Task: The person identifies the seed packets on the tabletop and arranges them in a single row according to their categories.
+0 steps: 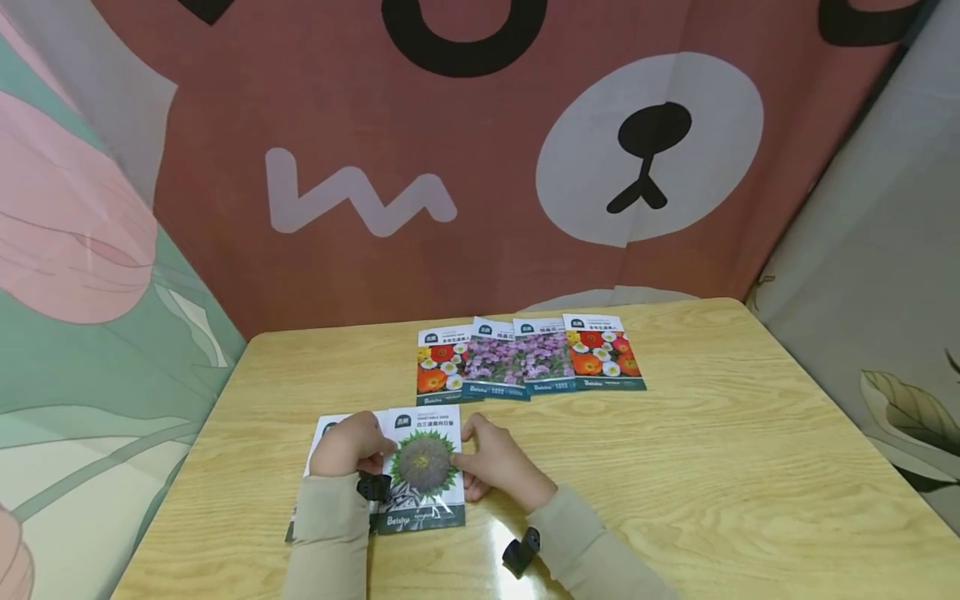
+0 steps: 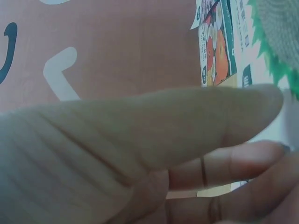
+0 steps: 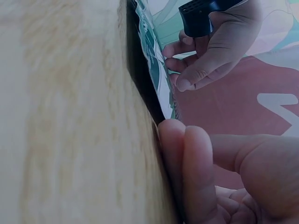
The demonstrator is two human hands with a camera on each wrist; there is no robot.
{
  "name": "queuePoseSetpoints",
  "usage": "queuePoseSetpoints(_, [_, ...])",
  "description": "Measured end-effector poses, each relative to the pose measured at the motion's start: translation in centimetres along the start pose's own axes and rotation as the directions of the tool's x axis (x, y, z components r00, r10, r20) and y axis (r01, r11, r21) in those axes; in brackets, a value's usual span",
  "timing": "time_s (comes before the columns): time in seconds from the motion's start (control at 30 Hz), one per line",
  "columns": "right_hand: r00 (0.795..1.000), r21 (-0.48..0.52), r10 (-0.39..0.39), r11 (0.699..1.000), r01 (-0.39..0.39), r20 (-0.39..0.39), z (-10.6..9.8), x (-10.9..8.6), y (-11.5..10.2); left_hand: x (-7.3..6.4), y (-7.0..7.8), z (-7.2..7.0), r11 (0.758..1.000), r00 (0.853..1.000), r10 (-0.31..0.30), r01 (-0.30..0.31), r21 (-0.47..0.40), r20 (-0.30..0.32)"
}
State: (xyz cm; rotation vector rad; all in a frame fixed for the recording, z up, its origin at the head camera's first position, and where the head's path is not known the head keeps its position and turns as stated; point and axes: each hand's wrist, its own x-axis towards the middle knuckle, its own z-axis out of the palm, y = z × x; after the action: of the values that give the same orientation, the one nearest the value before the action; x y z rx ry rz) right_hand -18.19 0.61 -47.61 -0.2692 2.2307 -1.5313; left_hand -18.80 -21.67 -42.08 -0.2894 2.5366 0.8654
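A seed packet (image 1: 425, 500) with a grey-centred, green-fringed flower head lies at the table's front left, overlapping another pale packet (image 1: 324, 429). My left hand (image 1: 351, 446) is over the overlap, fingertips touching the sunflower packet near its left side. In the left wrist view its thumb (image 2: 210, 114) reaches out straight toward the printed flower; where the other fingers end is partly hidden. At the packet's right edge, my right hand (image 1: 501, 462) pinches it, thumb on the face and fingers at the border. The right wrist view shows these fingertips (image 3: 187, 158) low against the table.
Several flower packets lie in an overlapping row behind: a poppy packet (image 1: 441, 379), a purple-flower packet (image 1: 495, 362), another purple one (image 1: 547, 358) and a second poppy packet (image 1: 606, 358). They rest on a wood-grain table (image 1: 712, 467). A printed curtain (image 1: 480, 275) hangs at its back edge.
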Motion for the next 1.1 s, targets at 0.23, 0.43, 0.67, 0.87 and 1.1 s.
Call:
queuePoseSetpoints(0.23, [1.000, -0.002, -0.014, 1.000, 0.014, 0.001, -0.1, 0.2, 0.2, -0.1, 0.3, 0.0, 0.999, 0.999, 0.039, -0.039, -0.003, 0.017])
queuePoseSetpoints(0.43, [1.000, 0.011, -0.016, 1.000, 0.016, 0.013, -0.2, 0.2, 0.3, -0.1, 0.3, 0.1, 0.998, 0.998, 0.061, -0.061, -0.024, 0.028])
queuePoseSetpoints(0.67, [0.998, 0.078, -0.010, 0.997, 0.005, 0.057, -0.6, 0.2, 0.3, 0.4, 0.4, 0.3, 0.995, 0.994, 0.098, -0.098, -0.017, -0.048])
queuePoseSetpoints(0.87, [0.998, 0.059, -0.029, 0.998, 0.025, 0.061, -1.7, 0.4, 0.4, 1.2, 1.2, 0.6, 0.984, 0.965, 0.166, -0.149, 0.094, -0.203])
queuePoseSetpoints(1.1, [0.990, -0.059, -0.109, 0.993, 0.104, -0.089, -3.5, 0.9, 0.1, 2.7, 2.0, 1.7, 0.961, 0.903, 0.262, -0.275, 0.010, -0.339])
